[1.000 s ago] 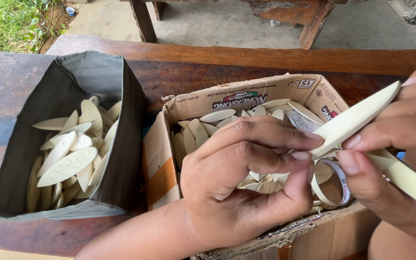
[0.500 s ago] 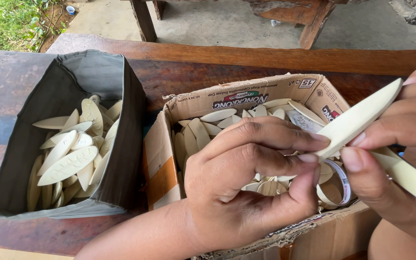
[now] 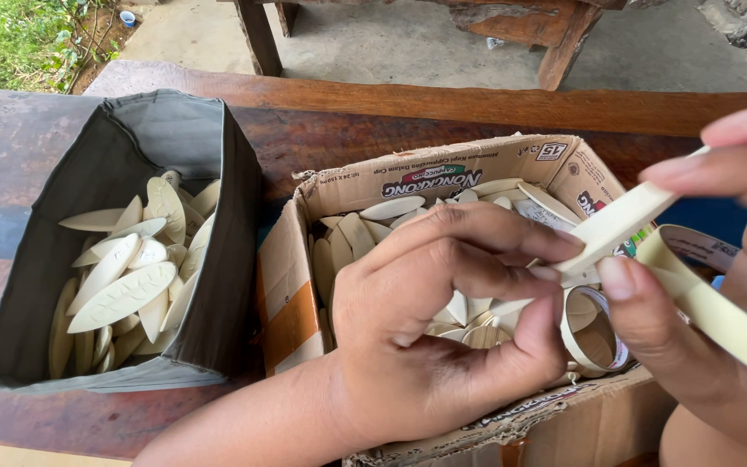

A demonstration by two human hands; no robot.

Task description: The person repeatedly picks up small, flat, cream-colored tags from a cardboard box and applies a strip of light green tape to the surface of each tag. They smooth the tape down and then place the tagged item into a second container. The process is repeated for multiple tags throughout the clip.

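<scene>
Left hand (image 3: 443, 333) pinching end of pale flat strip (image 3: 624, 223) over cardboard box (image 3: 291, 285), right hand (image 3: 719, 285) clamped on it plus curled band (image 3: 711, 303) just past pinch; loose fingertip hold risks strip slipping down into box pieces.

**Wood, cardboard and cloth, mostly matt**

The counter (image 3: 477, 108) is dark wood, worn and faintly glossy. The brown box (image 3: 291, 285) is rough, torn cardboard. The grey bin (image 3: 175, 130) looks like soft matt cloth. The pale leaf-shaped pieces (image 3: 123, 294) seem smooth and matt, perhaps wood. The cream strip (image 3: 624, 220) looks smooth.
</scene>
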